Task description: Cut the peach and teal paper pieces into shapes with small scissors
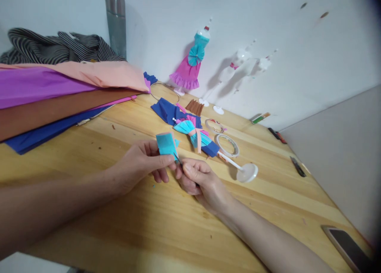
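My left hand (pixel 143 164) pinches a small piece of teal crepe paper (pixel 166 145) above the wooden table (pixel 119 209). My right hand (pixel 196 179) is closed around a thin dark tool, perhaps small scissors (pixel 177 158), whose tip touches the lower edge of the teal paper. Just beyond the hands lies a small mannequin (pixel 190 130) on its side, dressed in blue, teal and pink paper, with its white round stand (pixel 247 172) pointing right.
Stacked crepe paper sheets (pixel 44 102) in peach, purple, brown and blue lie at left, under striped cloth (pixel 53 47). A dressed mannequin (pixel 190 66) and bare white ones (pixel 235 72) stand by the wall. Tape rolls (pixel 228 145), a phone (pixel 348 247) and small tools (pixel 297 166) lie at right.
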A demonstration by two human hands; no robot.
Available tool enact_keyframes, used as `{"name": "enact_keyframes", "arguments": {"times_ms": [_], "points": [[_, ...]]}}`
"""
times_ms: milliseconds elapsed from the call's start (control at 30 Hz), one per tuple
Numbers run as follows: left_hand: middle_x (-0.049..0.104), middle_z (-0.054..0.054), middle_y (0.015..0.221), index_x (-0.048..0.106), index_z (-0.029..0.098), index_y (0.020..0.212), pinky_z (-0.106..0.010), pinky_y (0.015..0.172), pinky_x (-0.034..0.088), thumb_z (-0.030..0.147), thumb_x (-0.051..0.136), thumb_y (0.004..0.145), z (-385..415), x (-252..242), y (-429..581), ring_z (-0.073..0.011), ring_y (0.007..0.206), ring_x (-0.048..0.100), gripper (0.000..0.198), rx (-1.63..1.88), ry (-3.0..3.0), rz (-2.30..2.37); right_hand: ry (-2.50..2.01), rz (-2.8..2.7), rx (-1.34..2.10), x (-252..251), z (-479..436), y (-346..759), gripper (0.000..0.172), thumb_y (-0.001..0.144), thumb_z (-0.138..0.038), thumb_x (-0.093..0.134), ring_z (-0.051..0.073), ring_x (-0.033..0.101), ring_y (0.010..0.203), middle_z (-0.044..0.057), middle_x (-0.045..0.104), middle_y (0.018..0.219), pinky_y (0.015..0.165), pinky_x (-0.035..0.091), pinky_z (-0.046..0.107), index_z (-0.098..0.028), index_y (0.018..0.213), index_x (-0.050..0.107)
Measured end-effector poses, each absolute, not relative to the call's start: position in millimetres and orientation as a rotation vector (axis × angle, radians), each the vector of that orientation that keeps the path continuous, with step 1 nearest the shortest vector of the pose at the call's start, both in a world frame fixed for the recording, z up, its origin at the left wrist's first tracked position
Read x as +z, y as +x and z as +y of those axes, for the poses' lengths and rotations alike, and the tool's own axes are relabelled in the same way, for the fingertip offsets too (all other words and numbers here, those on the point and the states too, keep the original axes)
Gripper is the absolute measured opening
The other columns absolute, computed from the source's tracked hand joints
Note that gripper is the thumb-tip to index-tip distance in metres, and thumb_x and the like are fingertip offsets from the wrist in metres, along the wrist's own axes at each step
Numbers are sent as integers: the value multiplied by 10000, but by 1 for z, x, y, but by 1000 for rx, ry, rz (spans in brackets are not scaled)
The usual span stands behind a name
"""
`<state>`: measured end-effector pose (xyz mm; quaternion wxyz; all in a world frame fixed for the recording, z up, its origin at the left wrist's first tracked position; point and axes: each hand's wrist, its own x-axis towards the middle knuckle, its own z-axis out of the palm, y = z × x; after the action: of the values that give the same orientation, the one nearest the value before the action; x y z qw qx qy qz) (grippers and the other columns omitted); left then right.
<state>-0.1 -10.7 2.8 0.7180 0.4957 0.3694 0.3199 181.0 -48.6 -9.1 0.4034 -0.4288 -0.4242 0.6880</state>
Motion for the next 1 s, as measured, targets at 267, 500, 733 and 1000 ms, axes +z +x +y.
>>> {"name": "enact_keyframes", "arguments": {"times_ms": [267,500,733,1000], "points": [[645,4,535,670,132,638,-182,493,430,259,692,715,-10,6,1,-91,489,577,150,718,1124,854,-1080,-1084,1740,-8,-49,181,409,746,-523,711,45,179,394,-97,326,406,420,74,245,-142,666,586],[645,2,536,658,132,645,-187,494,436,269,690,716,-10,4,2,-93,487,577,157,713,1120,829,-1085,-1106,1734,-8,-49,180,424,746,-539,704,45,169,396,-100,309,408,421,69,248,-140,673,581],[667,-4,587,657,139,648,-190,496,445,275,697,713,-8,5,1,-92,496,584,156,708,1117,810,-1096,-1092,1732,-8,-50,180,424,742,-541,705,49,167,395,-100,311,401,426,65,255,-139,670,589],[672,-17,596,664,136,651,-200,502,445,290,700,711,-8,1,0,-101,504,585,170,706,1120,813,-1114,-1099,1732,-9,-50,180,419,751,-542,695,55,163,403,-98,307,402,435,67,258,-145,673,586]]}}
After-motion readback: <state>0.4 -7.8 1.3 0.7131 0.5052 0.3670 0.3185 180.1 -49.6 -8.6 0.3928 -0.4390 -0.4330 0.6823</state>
